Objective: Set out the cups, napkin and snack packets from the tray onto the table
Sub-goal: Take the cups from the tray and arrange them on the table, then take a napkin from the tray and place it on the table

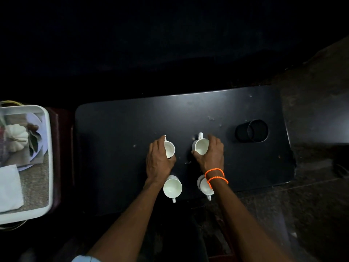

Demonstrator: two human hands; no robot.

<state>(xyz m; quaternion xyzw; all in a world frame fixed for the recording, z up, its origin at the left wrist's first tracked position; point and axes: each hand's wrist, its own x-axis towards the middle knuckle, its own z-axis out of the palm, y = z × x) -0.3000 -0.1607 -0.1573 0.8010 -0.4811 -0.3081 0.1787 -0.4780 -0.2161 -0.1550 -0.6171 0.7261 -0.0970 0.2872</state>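
Left hand (158, 157) and right hand (209, 152) each clasped on 1 far cup (169, 149), (201, 146); best lowered level on table (122, 129), 4 aligned.

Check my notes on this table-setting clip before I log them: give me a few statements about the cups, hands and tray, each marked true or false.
1. Four white cups are on the dark table. True.
2. The left hand holds the far-left cup. True.
3. The right hand is empty. False: it grips the far-right cup.
4. The napkin lies on the table. False: it is in the white tray.
5. The near cups are stacked. False: they stand apart.
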